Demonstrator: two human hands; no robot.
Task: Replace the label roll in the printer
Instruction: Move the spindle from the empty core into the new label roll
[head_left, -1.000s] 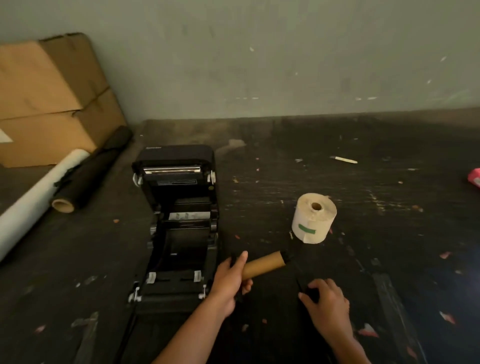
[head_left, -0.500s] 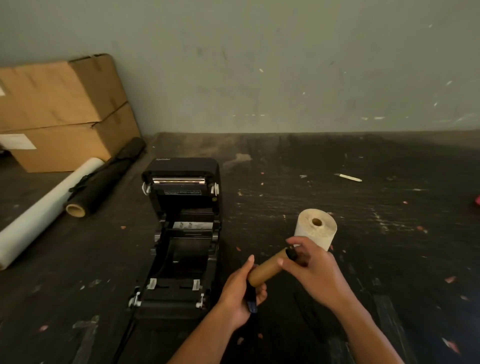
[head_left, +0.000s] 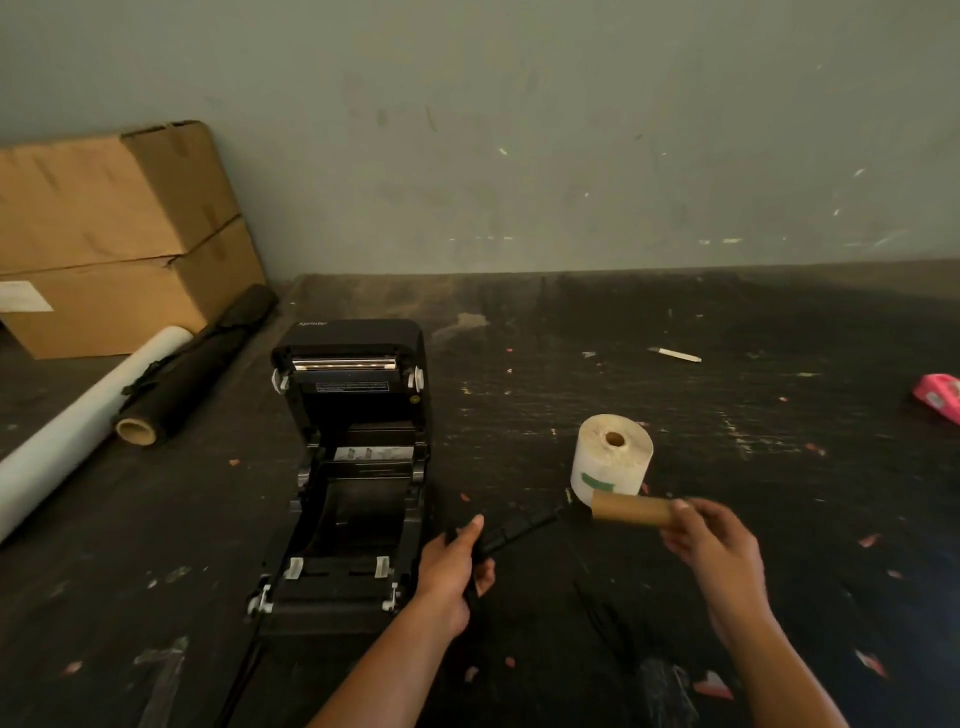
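Faintly, "Xprinter" on printer (head_left: 353, 467) lid

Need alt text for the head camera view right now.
A left hand holds a black spindle and a right hand an empty cardboard core, beside an open, empty printer; a full label roll stands behind.

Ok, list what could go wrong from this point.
1. The black spindle in the left hand is dark against the dark table; set down, it could be lost.
2. The right hand has only a fingertip grip on the empty core, which may slip.
3. The open printer sits among table debris that could get in.
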